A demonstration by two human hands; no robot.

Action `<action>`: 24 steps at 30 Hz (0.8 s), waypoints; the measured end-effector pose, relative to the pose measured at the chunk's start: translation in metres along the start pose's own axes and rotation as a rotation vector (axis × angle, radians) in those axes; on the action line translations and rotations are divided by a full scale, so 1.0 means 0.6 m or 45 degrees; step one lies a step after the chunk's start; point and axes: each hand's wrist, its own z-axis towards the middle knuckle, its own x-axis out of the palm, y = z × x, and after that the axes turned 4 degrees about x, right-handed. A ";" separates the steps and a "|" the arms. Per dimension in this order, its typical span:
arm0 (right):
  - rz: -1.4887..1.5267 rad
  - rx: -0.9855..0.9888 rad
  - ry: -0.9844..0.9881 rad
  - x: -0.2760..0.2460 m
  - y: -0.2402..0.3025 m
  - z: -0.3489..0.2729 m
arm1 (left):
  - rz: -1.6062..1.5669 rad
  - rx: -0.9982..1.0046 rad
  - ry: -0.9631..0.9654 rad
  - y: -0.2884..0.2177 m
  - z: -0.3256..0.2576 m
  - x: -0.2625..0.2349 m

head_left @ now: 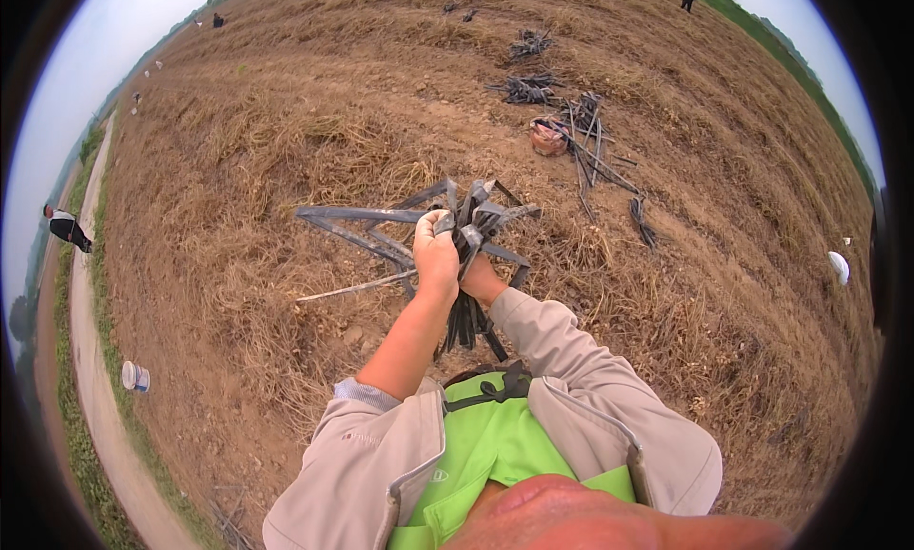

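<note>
In front of my chest I hold a bundle of flat black drip tape [466, 307], folded into many loops. My left hand [435, 250] is closed on its upper part, thumb uppermost. My right hand [483, 280] grips from the right side, lower down; the bundle hides most of its fingers. Long bent loops stick out to the left and right, while shorter ends hang below my hands. A thin pale stick or strip [354, 287] points out leftward beneath the loops.
Dry straw and brown soil [286, 160] cover the field. More black bundles [528, 88] lie ahead to the right, beside a reddish round bag or basket [549, 137]. A white bucket [135, 377] stands left near a pale path [90, 360]. A person [67, 228] stands beyond it.
</note>
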 end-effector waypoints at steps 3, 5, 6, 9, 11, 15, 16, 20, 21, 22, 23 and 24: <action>-0.078 0.124 0.118 0.002 -0.003 0.007 | 0.020 0.023 0.009 -0.009 -0.003 -0.001; -0.087 0.186 0.167 0.004 -0.006 0.012 | 0.015 0.024 0.014 -0.013 -0.003 -0.001; -0.073 0.178 0.153 0.005 -0.007 0.013 | 0.029 0.031 0.018 -0.014 -0.004 -0.002; -0.008 0.188 0.128 0.008 -0.008 0.014 | 0.061 0.034 0.026 -0.015 -0.005 -0.005; 0.020 0.202 0.118 0.011 -0.007 0.013 | 0.062 0.023 0.027 -0.016 -0.004 -0.006; 0.001 0.178 0.100 0.013 -0.005 0.010 | 0.075 0.024 0.021 -0.011 -0.001 -0.005; -0.004 0.165 0.093 0.012 -0.005 0.010 | 0.081 0.023 0.023 -0.011 0.000 -0.004; -0.022 0.126 0.069 0.013 -0.008 0.010 | 0.114 0.042 0.035 -0.004 0.004 -0.007; -0.025 0.114 0.062 0.013 -0.009 0.010 | 0.118 0.048 0.031 -0.002 0.004 -0.009; -0.029 0.101 0.056 0.014 -0.009 0.011 | 0.123 0.053 0.034 0.001 0.005 -0.011; -0.039 0.083 0.048 0.014 -0.009 0.011 | 0.124 0.072 0.044 0.004 0.006 -0.013; -0.045 0.066 0.037 0.015 -0.009 0.012 | 0.129 0.057 0.030 0.007 0.007 -0.014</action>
